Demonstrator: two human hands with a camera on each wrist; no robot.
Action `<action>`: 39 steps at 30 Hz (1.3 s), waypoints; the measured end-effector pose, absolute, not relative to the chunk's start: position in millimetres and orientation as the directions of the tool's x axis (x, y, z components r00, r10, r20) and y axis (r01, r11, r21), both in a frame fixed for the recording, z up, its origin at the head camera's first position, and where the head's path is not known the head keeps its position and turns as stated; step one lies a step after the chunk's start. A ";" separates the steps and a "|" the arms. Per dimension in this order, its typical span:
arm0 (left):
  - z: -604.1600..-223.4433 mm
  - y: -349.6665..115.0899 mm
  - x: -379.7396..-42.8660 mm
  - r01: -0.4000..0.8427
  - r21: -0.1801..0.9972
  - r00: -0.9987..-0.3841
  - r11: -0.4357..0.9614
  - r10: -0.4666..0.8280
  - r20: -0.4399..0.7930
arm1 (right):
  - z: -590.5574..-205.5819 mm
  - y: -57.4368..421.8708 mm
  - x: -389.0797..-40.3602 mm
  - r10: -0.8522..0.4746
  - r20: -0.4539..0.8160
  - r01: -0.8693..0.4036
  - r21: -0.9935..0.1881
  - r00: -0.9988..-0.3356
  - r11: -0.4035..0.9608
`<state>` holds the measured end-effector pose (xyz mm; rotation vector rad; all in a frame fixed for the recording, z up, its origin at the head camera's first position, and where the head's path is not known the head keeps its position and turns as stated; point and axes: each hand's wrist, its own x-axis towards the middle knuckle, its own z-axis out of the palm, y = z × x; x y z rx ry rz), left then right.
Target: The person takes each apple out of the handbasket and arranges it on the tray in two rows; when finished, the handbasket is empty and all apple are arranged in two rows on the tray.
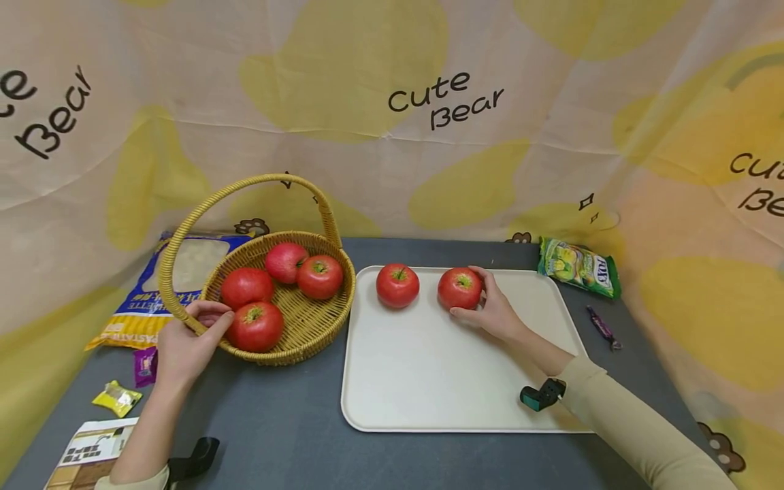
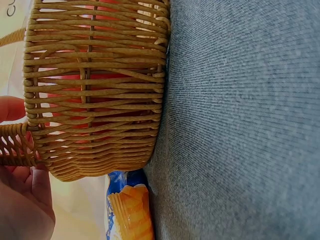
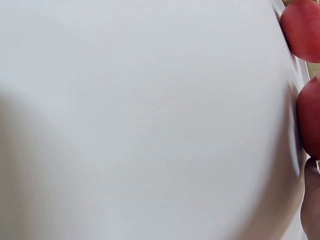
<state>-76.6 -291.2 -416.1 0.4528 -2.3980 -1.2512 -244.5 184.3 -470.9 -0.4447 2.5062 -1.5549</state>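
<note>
My left hand [image 1: 186, 350] grips the yellow wicker basket [image 1: 306, 330] where its arched handle meets the rim. Several red apples [image 1: 255, 327] lie inside the basket, and in the left wrist view red shows through the gaps in the weave [image 2: 95, 110]. On the white tray [image 1: 422, 374], my right hand [image 1: 499, 313] holds a red apple [image 1: 458, 288] between thumb and fingers, near the tray's far edge. A second apple [image 1: 397, 286] sits to its left on the tray. Only part of the held apple [image 3: 311, 117] shows in the right wrist view.
Behind the basket lies a blue and yellow pasta bag [image 1: 137, 306]. Purple [image 1: 145, 366] and yellow [image 1: 116, 398] wrapped sweets and a printed sheet [image 1: 92, 449] are at the left. A green snack packet [image 1: 578, 267] and a small purple wrapped item [image 1: 603, 328] lie right of the tray.
</note>
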 end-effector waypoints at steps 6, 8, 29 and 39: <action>-417.1 -291.6 -77.2 -0.110 0.829 -0.867 0.549 -0.460 0.190 | -473.2 184.3 -245.5 -0.330 0.036 -0.179 -0.892 -0.943 0.414; -417.6 -291.8 -77.4 -0.109 0.827 -0.866 0.551 -0.462 0.193 | -472.7 183.8 -245.8 -0.328 0.032 -0.177 -0.888 -0.944 0.424; -416.2 -291.5 -75.2 -0.103 0.832 -0.872 0.545 -0.453 0.188 | -398.1 116.4 -261.2 -0.465 0.236 -0.443 -0.799 -0.853 0.406; -415.9 -291.9 -76.3 -0.102 0.823 -0.872 0.559 -0.449 0.197 | -380.6 30.1 -258.6 -0.727 0.164 -0.543 -0.775 -0.667 0.323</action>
